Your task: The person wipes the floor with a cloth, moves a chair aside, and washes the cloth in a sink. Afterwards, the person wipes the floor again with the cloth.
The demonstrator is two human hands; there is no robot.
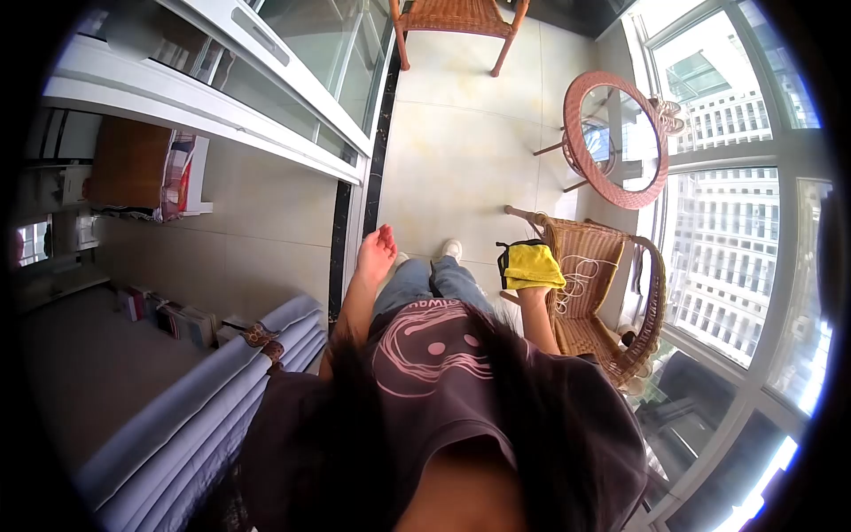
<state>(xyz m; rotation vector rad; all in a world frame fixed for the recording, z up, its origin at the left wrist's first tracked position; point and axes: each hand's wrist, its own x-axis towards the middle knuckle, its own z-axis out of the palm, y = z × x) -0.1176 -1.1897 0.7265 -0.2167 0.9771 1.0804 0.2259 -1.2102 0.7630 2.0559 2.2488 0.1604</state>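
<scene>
A yellow cloth item with black trim [532,266] rests in my right hand [534,295], which is beneath it and mostly covered by it. It hangs near the left front of the wicker armchair. My left hand [378,253] is raised in front of my body near the door track, palm turned partly up. Its fingers are extended and nothing lies in it. White cord [581,277] is looped over the armchair beside the yellow item.
A wicker armchair [589,306] stands at my right, with a round glass-topped table [618,137] beyond it. Another wicker chair [456,18] is straight ahead. A sliding glass door [257,84] and a grey-blue curtain [204,417] are on the left; windows [718,239] line the right.
</scene>
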